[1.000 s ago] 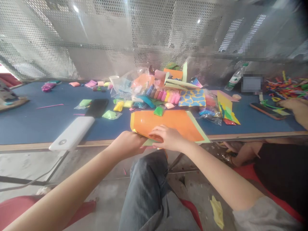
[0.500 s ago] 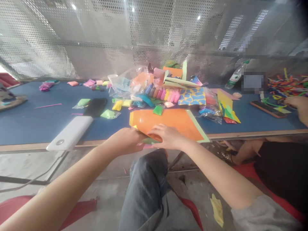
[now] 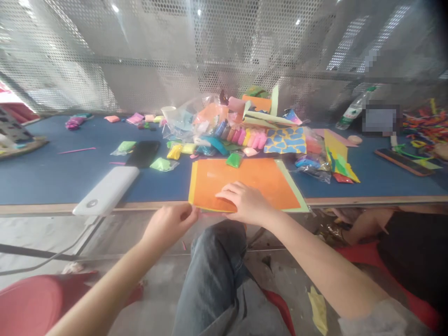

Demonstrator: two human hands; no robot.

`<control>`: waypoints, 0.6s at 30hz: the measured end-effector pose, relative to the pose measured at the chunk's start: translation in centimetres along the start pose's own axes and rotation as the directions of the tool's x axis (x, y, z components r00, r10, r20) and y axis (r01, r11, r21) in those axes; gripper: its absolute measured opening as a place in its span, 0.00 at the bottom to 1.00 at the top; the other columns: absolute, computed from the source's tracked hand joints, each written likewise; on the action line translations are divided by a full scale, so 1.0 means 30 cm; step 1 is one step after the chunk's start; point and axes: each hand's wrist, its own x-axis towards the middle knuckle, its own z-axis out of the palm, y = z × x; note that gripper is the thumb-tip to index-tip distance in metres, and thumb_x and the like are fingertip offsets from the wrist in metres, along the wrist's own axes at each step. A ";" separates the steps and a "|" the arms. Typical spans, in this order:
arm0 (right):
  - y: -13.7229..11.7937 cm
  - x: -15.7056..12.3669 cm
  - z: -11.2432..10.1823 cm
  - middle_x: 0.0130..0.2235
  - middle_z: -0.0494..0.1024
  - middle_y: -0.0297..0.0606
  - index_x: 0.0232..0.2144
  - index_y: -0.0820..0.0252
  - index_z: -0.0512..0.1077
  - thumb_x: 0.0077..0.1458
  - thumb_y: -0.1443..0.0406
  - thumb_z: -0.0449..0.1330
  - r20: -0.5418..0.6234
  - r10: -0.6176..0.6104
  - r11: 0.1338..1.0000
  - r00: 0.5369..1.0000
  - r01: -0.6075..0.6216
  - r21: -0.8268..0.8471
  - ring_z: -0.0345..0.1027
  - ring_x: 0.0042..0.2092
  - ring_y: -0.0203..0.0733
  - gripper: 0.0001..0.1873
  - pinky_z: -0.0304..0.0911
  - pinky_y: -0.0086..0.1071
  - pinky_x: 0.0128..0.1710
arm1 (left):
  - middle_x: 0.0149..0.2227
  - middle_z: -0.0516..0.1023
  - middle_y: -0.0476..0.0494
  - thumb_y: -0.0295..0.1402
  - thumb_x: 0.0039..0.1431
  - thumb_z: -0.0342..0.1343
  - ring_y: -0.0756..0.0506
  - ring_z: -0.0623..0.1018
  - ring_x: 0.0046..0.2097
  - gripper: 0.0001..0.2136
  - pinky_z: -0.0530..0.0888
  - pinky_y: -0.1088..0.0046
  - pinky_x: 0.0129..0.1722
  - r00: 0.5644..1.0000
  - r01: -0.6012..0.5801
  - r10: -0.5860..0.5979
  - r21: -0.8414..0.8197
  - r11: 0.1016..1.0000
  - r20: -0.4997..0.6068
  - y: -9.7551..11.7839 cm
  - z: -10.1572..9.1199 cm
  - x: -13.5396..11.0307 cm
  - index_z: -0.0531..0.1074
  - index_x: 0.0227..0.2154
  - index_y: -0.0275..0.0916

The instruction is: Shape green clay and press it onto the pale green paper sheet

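Note:
A stack of coloured paper sheets lies at the table's near edge, an orange sheet [image 3: 259, 179] on top. Yellow shows along its left side and a pale green sheet [image 3: 296, 193] sticks out on the right. My left hand [image 3: 171, 224] is closed in a pinch at the stack's near left corner, beside a thin pink edge that shows below the orange. On the orange sheet's near part rests my right hand [image 3: 247, 203], fingers apart and thumb by the edge. A small green packet [image 3: 234, 160] lies on the sheet's far edge.
Behind the paper is a heap of colourful clay packets [image 3: 241, 135] and plastic bags. A white power bank [image 3: 107, 191] with a cable and a black phone-like slab [image 3: 143, 154] lie left. Rightward stand a patterned blue-yellow sheet [image 3: 285, 141], a bottle [image 3: 355, 109] and another person's arm [image 3: 367, 221].
My left hand has moved left and towards me, to the stack's corner. The raised near left part of the orange sheet now lies flat. My right hand stays on the paper.

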 end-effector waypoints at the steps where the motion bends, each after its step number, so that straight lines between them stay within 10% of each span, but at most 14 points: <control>1: 0.001 -0.001 0.000 0.49 0.74 0.39 0.49 0.53 0.70 0.52 0.61 0.63 0.007 -0.002 1.000 1.000 0.002 0.007 0.65 0.51 0.45 0.21 0.62 0.37 0.43 | 0.17 0.70 0.47 0.46 0.62 0.41 0.48 0.70 0.21 0.23 0.58 0.74 0.21 0.994 0.093 -0.088 -0.078 0.993 0.060 -0.016 0.027 -0.026 0.65 0.17 0.39; 4: 0.010 0.003 -0.001 0.48 0.74 0.38 0.49 0.52 0.71 0.51 0.58 0.64 0.022 0.005 0.999 1.000 -0.005 0.036 0.65 0.51 0.45 0.21 0.63 0.36 0.41 | 0.26 0.77 0.43 0.53 0.59 0.44 0.45 0.76 0.26 0.23 0.67 0.75 0.21 0.940 0.335 -0.259 -0.473 0.815 0.221 -0.045 0.110 -0.072 0.71 0.26 0.37; 8: 0.016 0.011 -0.003 0.48 0.74 0.37 0.47 0.50 0.72 0.52 0.55 0.63 0.033 0.022 0.997 0.999 -0.024 0.077 0.65 0.50 0.45 0.19 0.62 0.35 0.40 | 0.40 0.79 0.38 0.51 0.54 0.54 0.42 0.80 0.40 0.21 0.76 0.73 0.29 0.911 0.372 -0.290 -0.887 0.273 0.292 -0.018 0.167 -0.058 0.72 0.38 0.36; 12: 0.015 0.011 -0.010 0.47 0.75 0.37 0.46 0.49 0.73 0.53 0.53 0.62 0.037 0.019 0.995 0.999 -0.022 0.094 0.66 0.50 0.44 0.18 0.62 0.34 0.39 | 0.30 0.79 0.43 0.40 0.51 0.62 0.47 0.80 0.34 0.13 0.77 0.75 0.33 0.845 0.413 -0.336 -0.907 -0.082 0.415 0.031 0.170 -0.019 0.72 0.31 0.35; 18: 0.025 0.016 -0.011 0.47 0.74 0.36 0.45 0.48 0.74 0.55 0.52 0.60 0.041 0.034 0.990 0.999 -0.040 0.135 0.66 0.51 0.44 0.17 0.62 0.35 0.40 | 0.27 0.78 0.47 0.33 0.56 0.61 0.51 0.79 0.28 0.07 0.78 0.79 0.28 0.795 0.434 -0.321 -0.852 -0.293 0.515 0.053 0.162 0.000 0.71 0.31 0.36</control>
